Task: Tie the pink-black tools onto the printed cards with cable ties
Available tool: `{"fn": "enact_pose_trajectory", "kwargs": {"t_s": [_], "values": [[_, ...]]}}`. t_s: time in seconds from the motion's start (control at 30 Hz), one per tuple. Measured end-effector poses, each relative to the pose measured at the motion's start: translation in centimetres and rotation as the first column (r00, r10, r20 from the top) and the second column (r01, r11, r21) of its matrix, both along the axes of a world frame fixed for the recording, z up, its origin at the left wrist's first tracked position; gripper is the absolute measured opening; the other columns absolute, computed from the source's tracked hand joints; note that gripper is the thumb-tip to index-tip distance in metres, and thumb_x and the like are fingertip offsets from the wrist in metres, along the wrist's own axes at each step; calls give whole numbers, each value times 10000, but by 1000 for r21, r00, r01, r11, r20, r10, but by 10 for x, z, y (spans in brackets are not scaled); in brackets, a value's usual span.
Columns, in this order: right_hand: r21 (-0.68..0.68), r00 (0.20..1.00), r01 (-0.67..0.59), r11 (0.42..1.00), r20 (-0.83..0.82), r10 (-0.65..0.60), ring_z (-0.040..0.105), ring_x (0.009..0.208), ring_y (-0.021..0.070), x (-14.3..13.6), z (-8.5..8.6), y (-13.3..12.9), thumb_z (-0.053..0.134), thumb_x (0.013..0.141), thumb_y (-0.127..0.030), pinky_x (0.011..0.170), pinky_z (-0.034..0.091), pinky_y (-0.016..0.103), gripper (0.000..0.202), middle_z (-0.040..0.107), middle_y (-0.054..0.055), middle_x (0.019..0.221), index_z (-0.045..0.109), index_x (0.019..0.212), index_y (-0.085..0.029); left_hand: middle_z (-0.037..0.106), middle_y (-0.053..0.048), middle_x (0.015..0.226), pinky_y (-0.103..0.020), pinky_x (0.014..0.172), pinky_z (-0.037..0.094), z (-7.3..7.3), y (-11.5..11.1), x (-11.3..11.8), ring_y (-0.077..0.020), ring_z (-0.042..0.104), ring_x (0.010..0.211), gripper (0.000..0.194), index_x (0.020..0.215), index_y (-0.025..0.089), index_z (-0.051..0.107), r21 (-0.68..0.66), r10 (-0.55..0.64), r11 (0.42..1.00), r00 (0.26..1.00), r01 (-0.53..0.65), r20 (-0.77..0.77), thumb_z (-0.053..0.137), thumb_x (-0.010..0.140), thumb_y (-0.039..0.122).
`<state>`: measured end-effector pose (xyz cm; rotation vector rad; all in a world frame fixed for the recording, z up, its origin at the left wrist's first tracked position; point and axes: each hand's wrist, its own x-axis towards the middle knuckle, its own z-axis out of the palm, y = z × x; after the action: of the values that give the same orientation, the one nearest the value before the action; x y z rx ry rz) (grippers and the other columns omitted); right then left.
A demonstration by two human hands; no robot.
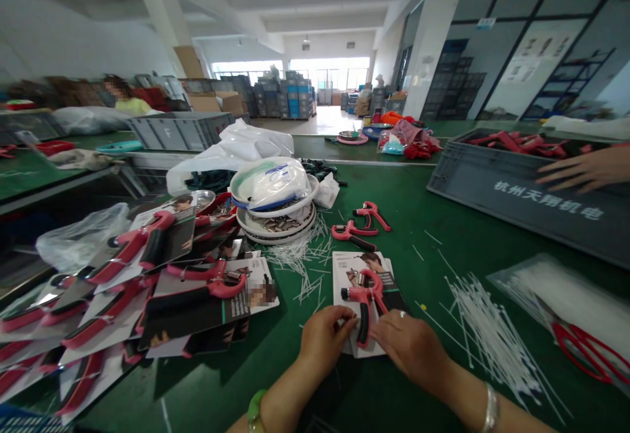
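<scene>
A pink and black hand grip strengthener [364,299] lies on a printed cardboard card [348,268] in front of me. My left hand [325,336] is at its left handle, thumb and fingertips pinched together. Whatever is between those fingertips is too small to make out. From the other side, my right hand [411,344] closes its fingers on the right handle and the card's edge, hiding that handle's end. Just beyond the card lie two loose hand grip strengtheners [353,231]. Loose white cable ties [492,334] are spread to the right of my right hand.
Carded hand grips [197,295] are heaped at left. Stacked bowls [275,206] stand behind more cable ties [308,249]. At right are red scissors [585,351], a plastic bag of ties [566,295] and a grey crate [522,190] of grips, with another person's hand [590,167] over its edge.
</scene>
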<state>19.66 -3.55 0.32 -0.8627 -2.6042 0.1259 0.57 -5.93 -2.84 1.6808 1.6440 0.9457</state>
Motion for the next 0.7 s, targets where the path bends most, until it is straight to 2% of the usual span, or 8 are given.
{"fn": "enact_pose_trajectory", "kwargs": {"t_s": [0.07,0.13,0.2,0.27,0.33,0.43,0.7], "values": [[-245,985,65,967,-138,-101,616,718,163,-1,2,8,536,874,-259,641,451,257,157,676,35,770,672,833,-190,704,4,808,-197,615,431,-1,3,0,-111,594,641,116,846,208,699,39,8,999,1000,-8,-14,609,799,264],[-442,947,112,890,-223,-230,611,661,145,-4,2,12,590,841,-324,606,458,241,153,672,10,738,678,805,-204,709,5,804,-196,629,439,0,6,0,-114,611,664,105,842,213,701,93,9,996,999,-4,-48,609,803,243],[-512,908,151,845,-266,-323,599,626,141,-6,-1,12,603,828,-342,581,455,242,158,664,4,727,680,806,-206,712,5,811,-192,653,445,2,9,1,-120,631,716,118,850,225,704,159,-12,987,995,29,-102,593,816,213],[-471,894,194,861,-277,-353,598,657,158,-9,-5,11,604,828,-325,609,456,264,145,662,16,743,682,830,-203,713,7,837,-189,662,446,4,12,2,-124,644,757,148,879,247,707,221,-53,971,983,92,-173,577,827,201],[-367,897,246,897,-265,-355,595,718,188,-11,-10,9,603,828,-300,653,452,300,129,660,35,761,681,828,-197,712,9,866,-188,648,446,5,13,3,-128,652,766,171,915,272,705,262,-78,954,964,146,-253,570,834,206],[-238,906,276,931,-259,-335,577,751,211,-11,-17,8,587,839,-295,678,438,330,148,651,50,758,664,771,-188,712,10,871,-194,617,446,6,13,2,-137,657,745,189,945,289,701,294,-55,940,929,171,-365,575,828,209],[-191,901,230,954,-328,-283,555,718,186,-10,-19,7,516,888,-292,665,427,314,194,632,47,745,626,777,-177,706,10,860,-181,588,429,9,11,1,-123,644,714,210,974,305,690,266,-20,948,871,172,-491,543,848,222]]}}
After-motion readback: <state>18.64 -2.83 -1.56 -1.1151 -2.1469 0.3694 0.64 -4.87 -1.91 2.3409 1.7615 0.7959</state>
